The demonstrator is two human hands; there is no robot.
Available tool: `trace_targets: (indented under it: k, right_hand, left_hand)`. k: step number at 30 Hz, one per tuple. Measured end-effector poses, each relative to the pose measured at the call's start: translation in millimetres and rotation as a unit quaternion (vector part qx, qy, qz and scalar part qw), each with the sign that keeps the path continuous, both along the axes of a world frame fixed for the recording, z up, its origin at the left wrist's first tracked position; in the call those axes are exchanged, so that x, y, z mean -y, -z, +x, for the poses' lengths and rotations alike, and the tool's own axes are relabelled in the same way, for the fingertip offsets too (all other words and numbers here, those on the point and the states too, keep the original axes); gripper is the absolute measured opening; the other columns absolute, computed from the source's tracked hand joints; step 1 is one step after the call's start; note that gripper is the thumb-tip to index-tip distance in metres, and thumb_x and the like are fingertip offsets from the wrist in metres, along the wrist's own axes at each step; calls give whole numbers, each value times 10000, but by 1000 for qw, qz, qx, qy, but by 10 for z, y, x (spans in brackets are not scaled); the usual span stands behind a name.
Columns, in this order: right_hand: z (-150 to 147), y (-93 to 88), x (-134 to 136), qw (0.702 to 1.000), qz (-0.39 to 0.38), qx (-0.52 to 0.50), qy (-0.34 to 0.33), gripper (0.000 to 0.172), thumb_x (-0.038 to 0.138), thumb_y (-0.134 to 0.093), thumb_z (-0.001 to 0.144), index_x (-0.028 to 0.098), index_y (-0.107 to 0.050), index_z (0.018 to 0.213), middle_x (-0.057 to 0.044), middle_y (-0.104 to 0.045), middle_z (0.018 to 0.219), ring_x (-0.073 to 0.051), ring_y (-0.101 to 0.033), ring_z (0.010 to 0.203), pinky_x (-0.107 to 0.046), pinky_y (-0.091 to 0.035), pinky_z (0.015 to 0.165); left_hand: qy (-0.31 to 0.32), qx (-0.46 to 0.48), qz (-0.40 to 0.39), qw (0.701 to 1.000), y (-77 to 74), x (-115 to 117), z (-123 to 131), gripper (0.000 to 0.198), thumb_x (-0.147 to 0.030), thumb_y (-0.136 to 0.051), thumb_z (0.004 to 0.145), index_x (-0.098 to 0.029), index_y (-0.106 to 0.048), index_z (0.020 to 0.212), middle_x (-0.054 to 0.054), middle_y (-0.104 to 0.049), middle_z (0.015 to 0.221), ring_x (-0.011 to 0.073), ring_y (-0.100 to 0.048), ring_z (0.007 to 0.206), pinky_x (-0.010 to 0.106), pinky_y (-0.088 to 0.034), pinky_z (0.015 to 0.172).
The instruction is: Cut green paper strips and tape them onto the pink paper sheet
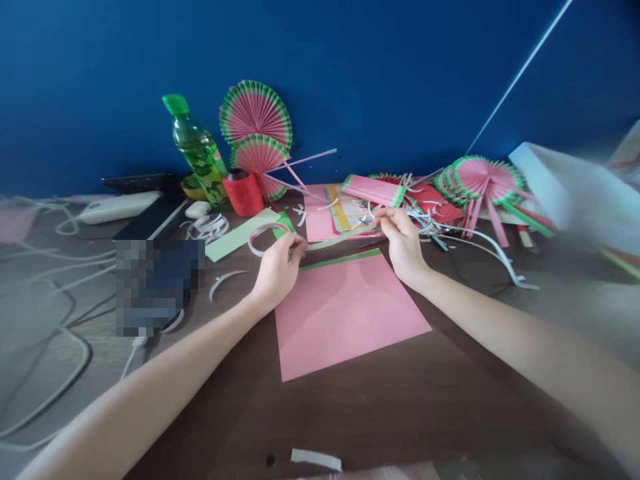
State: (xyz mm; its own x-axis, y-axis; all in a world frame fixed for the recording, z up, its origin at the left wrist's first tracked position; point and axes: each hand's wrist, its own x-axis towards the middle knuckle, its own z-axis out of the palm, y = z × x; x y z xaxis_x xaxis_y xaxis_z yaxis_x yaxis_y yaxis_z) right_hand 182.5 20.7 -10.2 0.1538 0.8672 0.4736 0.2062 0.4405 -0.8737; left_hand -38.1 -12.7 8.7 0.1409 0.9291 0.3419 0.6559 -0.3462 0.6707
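Observation:
A pink paper sheet [345, 313] with a green strip [340, 260] along its far edge lies on the dark table. My left hand [277, 267] is closed, holding a roll of double-sided tape [265, 237] just past the sheet's far left corner. A thin length of tape [340, 239] stretches from it to my right hand [403, 243], which pinches the tape's other end above the sheet's far right corner.
Finished watermelon paper fans [255, 127] lean on the blue wall, with more piled at the right [480, 177]. A green bottle [200, 150], red thread spool [244, 192], white backing scraps [470, 233], cables [50, 267] and a power strip [117, 207] crowd the table.

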Motion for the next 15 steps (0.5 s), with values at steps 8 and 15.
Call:
trace_targets:
  k: [8,15]
  right_hand:
    - [-99,-146,217,954,134,261,-63,134,264,-482,843,245,-613,863,-30,-648,935,-219,-530,1006,-414,-350,909]
    - [-180,-125,267,913,139,360,-133,105,161,-501,833,209,-575,775,-31,-617,776,-198,-513,831,-369,-376,774]
  left_hand:
    - [29,-129,89,987,-14,44,21,160,-221,-386,871,-188,-535,822,27,-620,801,179,-529,801,309,-330,730]
    - [66,-155,106,980,-54,112,54,185,-199,-366,855,-184,-550,867,28,-636,863,178,-528,825,324,-313,766]
